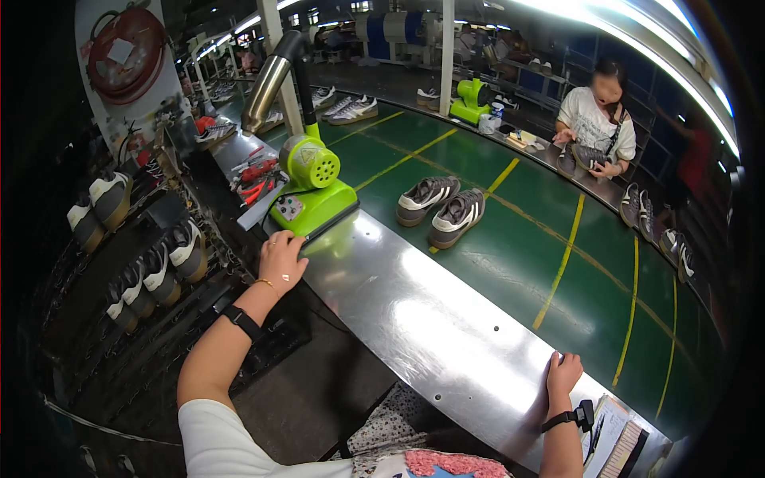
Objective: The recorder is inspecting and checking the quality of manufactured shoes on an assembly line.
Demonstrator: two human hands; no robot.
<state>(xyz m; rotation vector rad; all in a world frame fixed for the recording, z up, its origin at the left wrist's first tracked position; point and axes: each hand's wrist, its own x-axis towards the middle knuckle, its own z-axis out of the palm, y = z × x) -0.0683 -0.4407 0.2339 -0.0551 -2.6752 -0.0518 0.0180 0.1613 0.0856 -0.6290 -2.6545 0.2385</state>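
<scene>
My left hand (283, 259) rests at the near corner of a bright green blower machine (315, 209), its fingers bent loosely apart and holding nothing. The machine has a round vented housing and a metal nozzle pipe (269, 86) rising above it. My right hand (564, 373) lies by the far edge of the metal bench (430, 319), fingers curled in, with nothing visible in them. Beyond the bench, a pair of dark grey sneakers with white stripes stands on the green conveyor belt: a left shoe (428, 199) and a right shoe (458, 217).
Racks at left hold several sneakers (162, 271). Red-handled tools (256, 171) lie behind the blower. Papers and a pen (607, 430) sit near my right wrist. Across the belt, a person (596, 119) handles shoes; another green machine (472, 102) stands there.
</scene>
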